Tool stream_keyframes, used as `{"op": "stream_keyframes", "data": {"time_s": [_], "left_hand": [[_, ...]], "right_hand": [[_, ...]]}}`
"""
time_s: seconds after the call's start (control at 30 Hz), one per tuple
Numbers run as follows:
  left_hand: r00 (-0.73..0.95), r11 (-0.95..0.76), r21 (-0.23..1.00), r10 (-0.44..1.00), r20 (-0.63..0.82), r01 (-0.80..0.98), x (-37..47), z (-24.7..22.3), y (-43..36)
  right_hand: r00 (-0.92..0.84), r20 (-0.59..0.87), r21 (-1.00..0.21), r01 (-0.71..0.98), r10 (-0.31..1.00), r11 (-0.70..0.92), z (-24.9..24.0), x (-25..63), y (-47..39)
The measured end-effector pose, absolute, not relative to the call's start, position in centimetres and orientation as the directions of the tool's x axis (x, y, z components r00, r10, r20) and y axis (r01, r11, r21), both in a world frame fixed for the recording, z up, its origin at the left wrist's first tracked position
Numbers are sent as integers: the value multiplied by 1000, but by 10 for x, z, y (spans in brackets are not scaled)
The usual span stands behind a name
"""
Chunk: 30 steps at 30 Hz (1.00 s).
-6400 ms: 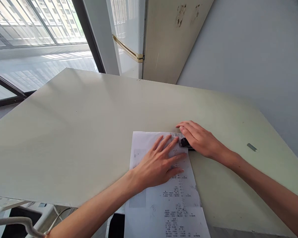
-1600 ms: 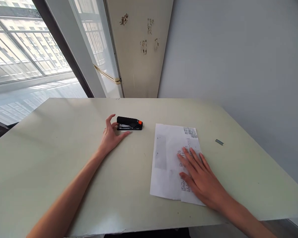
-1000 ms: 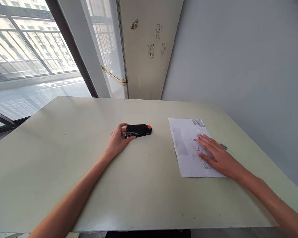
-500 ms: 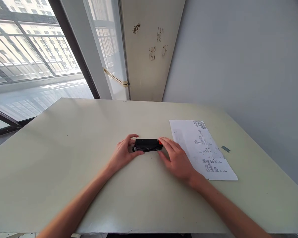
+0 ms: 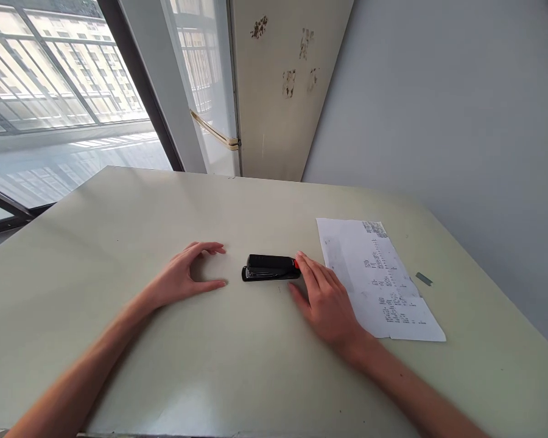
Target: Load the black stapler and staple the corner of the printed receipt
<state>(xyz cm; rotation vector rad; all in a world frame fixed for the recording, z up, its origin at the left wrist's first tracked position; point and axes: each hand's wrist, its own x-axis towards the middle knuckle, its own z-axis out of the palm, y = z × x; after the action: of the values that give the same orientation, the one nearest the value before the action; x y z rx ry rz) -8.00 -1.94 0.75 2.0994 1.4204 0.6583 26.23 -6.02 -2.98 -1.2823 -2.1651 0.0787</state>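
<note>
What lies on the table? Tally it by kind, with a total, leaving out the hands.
Stapler: 1
Paper: 1 visible sheet; whether others lie beneath, I cannot tell
Grey strip: 1
Total: 3 visible

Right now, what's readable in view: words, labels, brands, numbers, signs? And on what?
No text is readable.
Printed sheet: rows of print, too small and blurred.
Black stapler: no legible marking; right hand partly covers one end.
Gray strip: nothing legible.
</note>
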Motion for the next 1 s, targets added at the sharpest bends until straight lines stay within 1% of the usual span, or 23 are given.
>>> {"op": "stream_keyframes", "data": {"time_s": [0.07,0.17,0.23,0.3,0.37,0.43,0.53,0.6,0.63,0.7,0.73,0.77,0.83,0.9,1.0], "left_hand": [[311,-302,688,943,115,660,-90,10,-19],[266,-269,775,955,135,572,-94,12,-21],[228,-233,820,965,129,523,-92,11,-21],[174,-186,850,978,114,492,-89,10,-22],[117,-140,873,989,95,467,-85,9,-23],[84,-113,885,993,84,452,-82,8,-24],[48,-115,900,993,104,421,-76,11,-29],[-5,-103,937,994,111,335,-68,13,-32],[-35,-89,964,994,101,250,-63,13,-33],[-59,-48,999,997,47,-12,-49,13,-32],[-48,-15,985,999,7,-174,-41,13,-30],[-21,32,941,999,-42,-337,-31,12,-26],[22,136,794,988,-153,-592,-10,12,-17],[73,215,646,968,-240,-732,12,15,-8],[124,266,491,945,-303,-829,41,19,2]], "right_hand": [[-343,470,-326,789,813,521,-30,260,-62],[-340,459,-317,801,821,508,-30,259,-65],[-335,448,-331,799,829,501,-28,259,-65],[-325,428,-373,786,843,493,-25,259,-63],[-324,404,-435,755,856,491,-21,257,-56],[-358,361,-513,695,861,504,-15,252,-46],[-415,263,-671,570,871,474,-6,241,-31],[-387,174,-797,484,906,360,0,234,-27],[-360,117,-858,432,926,276,2,232,-28],[-322,-15,-960,271,947,77,7,228,-32],[-327,-86,-986,161,941,-34,9,227,-35],[-354,-150,-989,47,923,-142,12,226,-37],[-423,-233,-934,-154,876,-323,16,225,-42],[-472,-270,-861,-272,839,-430,18,224,-44],[-490,-274,-809,-349,828,-473,14,222,-43]]}}
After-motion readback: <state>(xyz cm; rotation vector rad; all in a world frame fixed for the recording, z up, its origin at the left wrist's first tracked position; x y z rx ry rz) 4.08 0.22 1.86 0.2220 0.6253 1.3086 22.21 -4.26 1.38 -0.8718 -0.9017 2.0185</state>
